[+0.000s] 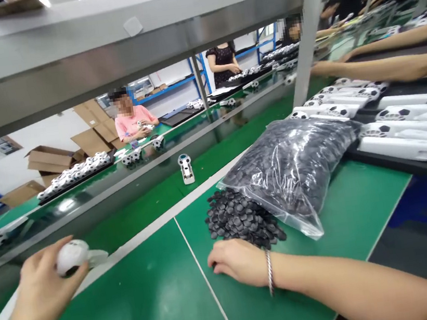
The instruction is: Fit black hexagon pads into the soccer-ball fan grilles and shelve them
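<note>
Left hand (42,279) clamped on one white part (71,252), right hand (239,262) curled, grip unclear, beside one disc pile (239,217), one bag (288,163)

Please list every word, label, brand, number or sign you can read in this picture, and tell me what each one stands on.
No text can be read anywhere.
White part in the left hand: small dark marks, too blurred to tell whether they are lettering.
Clear plastic bag: no readable label on the side that shows.
White patch on the metal beam: no legible print.
</note>
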`<action>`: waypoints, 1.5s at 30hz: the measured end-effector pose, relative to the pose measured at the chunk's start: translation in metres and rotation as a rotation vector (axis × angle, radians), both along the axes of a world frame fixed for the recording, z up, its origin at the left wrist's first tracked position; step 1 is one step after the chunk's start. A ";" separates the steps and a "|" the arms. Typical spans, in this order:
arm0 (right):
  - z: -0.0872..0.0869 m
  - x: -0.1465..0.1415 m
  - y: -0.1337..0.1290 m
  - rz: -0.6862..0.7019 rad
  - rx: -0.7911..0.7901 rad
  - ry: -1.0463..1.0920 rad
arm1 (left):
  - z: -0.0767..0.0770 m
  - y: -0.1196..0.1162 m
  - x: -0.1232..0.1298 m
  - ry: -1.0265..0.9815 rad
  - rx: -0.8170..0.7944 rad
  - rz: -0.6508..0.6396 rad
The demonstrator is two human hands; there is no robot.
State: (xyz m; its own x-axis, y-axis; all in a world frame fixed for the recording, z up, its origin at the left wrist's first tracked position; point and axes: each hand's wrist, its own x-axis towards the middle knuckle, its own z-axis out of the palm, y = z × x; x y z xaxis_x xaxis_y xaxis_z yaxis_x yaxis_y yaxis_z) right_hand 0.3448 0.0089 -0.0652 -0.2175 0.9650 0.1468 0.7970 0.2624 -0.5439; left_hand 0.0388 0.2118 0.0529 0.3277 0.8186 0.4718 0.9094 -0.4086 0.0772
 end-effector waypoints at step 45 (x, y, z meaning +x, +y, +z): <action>-0.009 -0.017 -0.010 0.190 0.183 0.420 | -0.094 -0.171 0.101 0.088 -0.519 -0.389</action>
State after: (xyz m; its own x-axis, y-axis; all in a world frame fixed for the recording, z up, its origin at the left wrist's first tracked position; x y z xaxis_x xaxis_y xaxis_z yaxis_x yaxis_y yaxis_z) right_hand 0.3282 -0.0007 -0.0737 -0.2726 0.8641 0.4231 0.4481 0.5031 -0.7390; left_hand 0.1393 0.0408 -0.0409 0.6654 0.7465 0.0050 0.7146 -0.6389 0.2848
